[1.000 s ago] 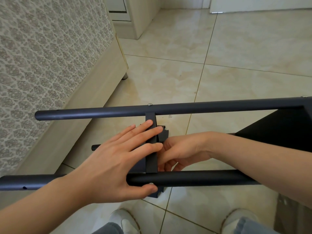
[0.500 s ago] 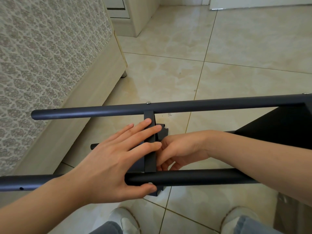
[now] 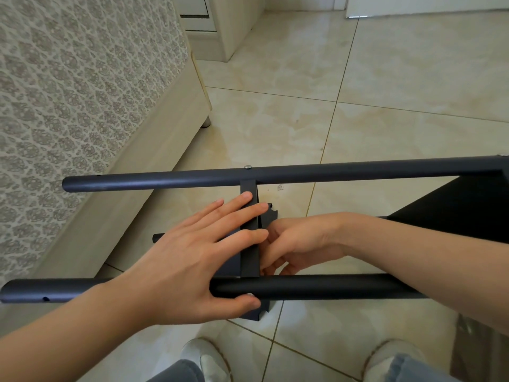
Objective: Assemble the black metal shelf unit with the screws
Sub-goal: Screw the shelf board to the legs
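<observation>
The black shelf unit lies on its side over the tiled floor, with a far tube and a near tube running left to right. A silver screw sits in the far tube, above a black shelf panel seen edge-on between the tubes. My left hand lies across the near tube, its straight fingers pressing on the panel edge and its thumb on the tube's near side. My right hand reaches in between the tubes to the panel's right face with curled fingers. Its fingertips are hidden.
A second black panel fills the right end of the frame. A bed with a patterned mattress and a pale wooden base runs along the left. A cabinet stands at the back. My shoes are below the unit.
Both hands and the frame hold their places. Only the view has shifted slightly.
</observation>
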